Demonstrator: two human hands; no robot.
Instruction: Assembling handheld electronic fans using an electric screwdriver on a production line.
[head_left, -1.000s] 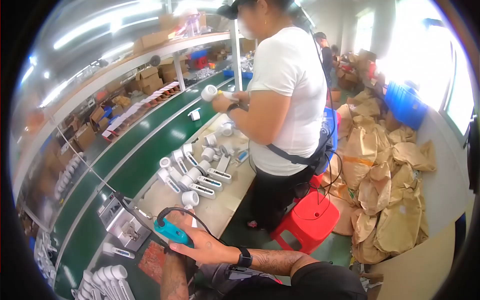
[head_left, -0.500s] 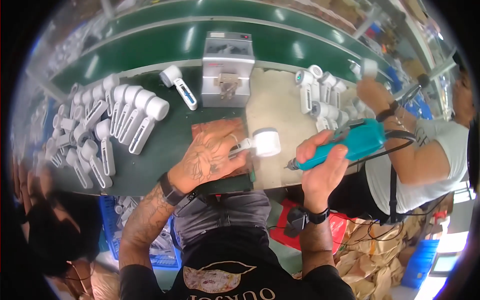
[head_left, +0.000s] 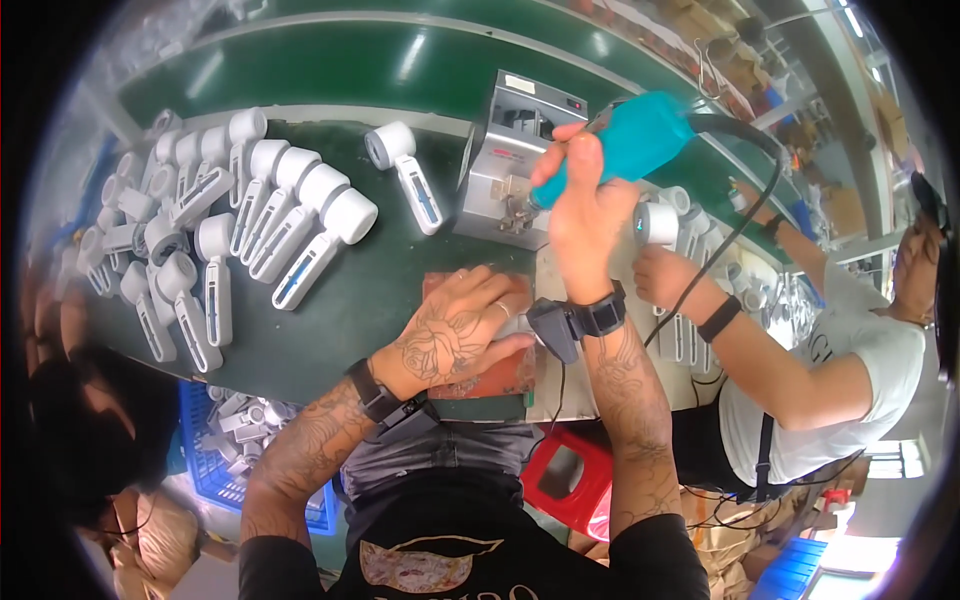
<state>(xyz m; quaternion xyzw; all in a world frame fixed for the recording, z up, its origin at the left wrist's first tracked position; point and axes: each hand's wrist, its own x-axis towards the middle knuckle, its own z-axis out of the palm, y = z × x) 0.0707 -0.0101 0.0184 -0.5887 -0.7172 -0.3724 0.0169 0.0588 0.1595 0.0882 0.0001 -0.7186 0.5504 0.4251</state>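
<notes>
My left hand rests on a reddish-brown pad, its fingers closed on the handle of a white handheld device. That device is mostly hidden behind my fingers and the right wrist. Raised to the front of a grey screw feeder machine, my right hand grips a teal electric screwdriver. Its tip is at the machine's metal outlet; whether a screw is on it, I cannot tell. Left of the machine lies another white device with a round head and slotted handle.
Several similar white devices lie in rows on the green table at left; more stand at right beside a co-worker's hand. A black cable loops from the screwdriver. Below are a blue crate and a red stool.
My right hand has lifted the screwdriver up and left, from beside the held device to the machine. My left hand stays closed on the device. The view has shifted, and the co-worker's arm has moved.
</notes>
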